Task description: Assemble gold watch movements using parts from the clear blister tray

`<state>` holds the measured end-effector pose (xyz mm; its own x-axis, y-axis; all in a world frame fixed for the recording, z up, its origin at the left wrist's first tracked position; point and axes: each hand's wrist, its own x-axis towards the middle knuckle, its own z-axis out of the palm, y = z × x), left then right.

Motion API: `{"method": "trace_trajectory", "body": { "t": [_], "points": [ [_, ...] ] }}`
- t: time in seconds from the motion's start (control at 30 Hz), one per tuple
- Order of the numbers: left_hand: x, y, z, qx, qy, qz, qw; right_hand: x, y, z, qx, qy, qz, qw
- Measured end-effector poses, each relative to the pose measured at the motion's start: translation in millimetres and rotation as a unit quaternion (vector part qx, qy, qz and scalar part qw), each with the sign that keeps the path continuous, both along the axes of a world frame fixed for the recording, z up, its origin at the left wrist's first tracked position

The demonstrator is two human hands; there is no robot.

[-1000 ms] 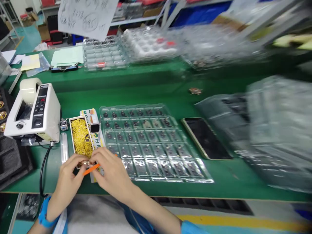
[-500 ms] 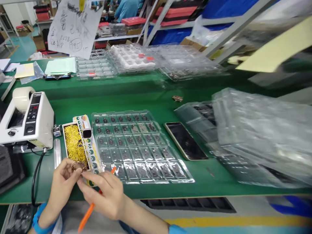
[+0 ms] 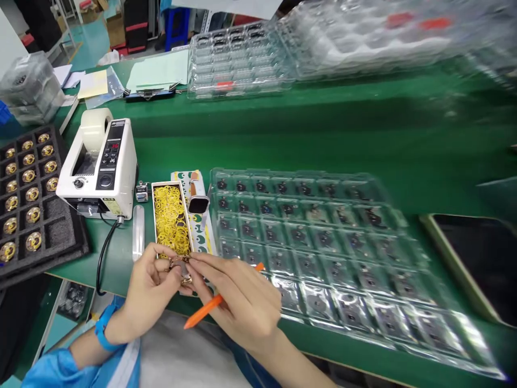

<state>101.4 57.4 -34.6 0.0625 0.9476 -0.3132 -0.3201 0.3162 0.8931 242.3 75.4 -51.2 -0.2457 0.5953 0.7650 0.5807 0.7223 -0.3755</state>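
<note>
Between thumb and fingers, my left hand (image 3: 155,291) holds a small rose-gold and grey metal part that looks like a watch case (image 3: 181,266), partly hidden by the fingertips. My right hand (image 3: 242,302) is closed, with an orange pen-like stick (image 3: 204,312) tucked across the palm. Its fingertips meet at the right side of the metal part; whether they pinch something small there I cannot make out. Just beyond both hands lies a white box (image 3: 154,215) of yellow rings (image 3: 169,213). A watch with a dark square face (image 3: 198,204) rests beside it on a patterned strip (image 3: 202,234).
A clear compartment tray (image 3: 299,253) of small dark parts lies right, with a phone (image 3: 476,269) past it. Left are a tape dispenser (image 3: 117,188), a metal strip (image 3: 138,231) and a black foam tray (image 3: 60,229) with gold round parts. Clear trays (image 3: 242,64) line the back shelf.
The view has swung left and closer, bringing the black foam tray into sight. Both hands keep the same hold on the metal part and the orange stick.
</note>
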Motion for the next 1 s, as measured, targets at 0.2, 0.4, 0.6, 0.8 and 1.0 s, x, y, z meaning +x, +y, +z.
{"method": "trace_trajectory", "body": {
  "t": [0.2,0.4,0.6,0.8,1.0],
  "points": [
    [-0.4,-5.7,-1.0,0.085,0.098,-0.001,0.992,1.0,4.1,-2.1,0.02,-0.01,0.021,1.0],
    [0.4,-6.1,-3.7,0.148,0.159,0.017,0.976,4.1,6.0,-4.3,0.039,-0.045,0.035,0.998],
    [0.4,-7.4,-7.3,0.188,0.219,0.041,0.957,-4.7,3.6,-6.3,0.028,-0.018,0.001,0.999],
    [0.6,-6.8,-5.6,0.167,0.242,0.049,0.954,-9.9,3.0,-9.3,0.039,-0.02,-0.002,0.999],
    [0.7,-7.7,-6.8,0.131,0.221,0.049,0.965,-12.4,0.9,-12.4,0.022,0.018,-0.017,0.999]
  ]
}}
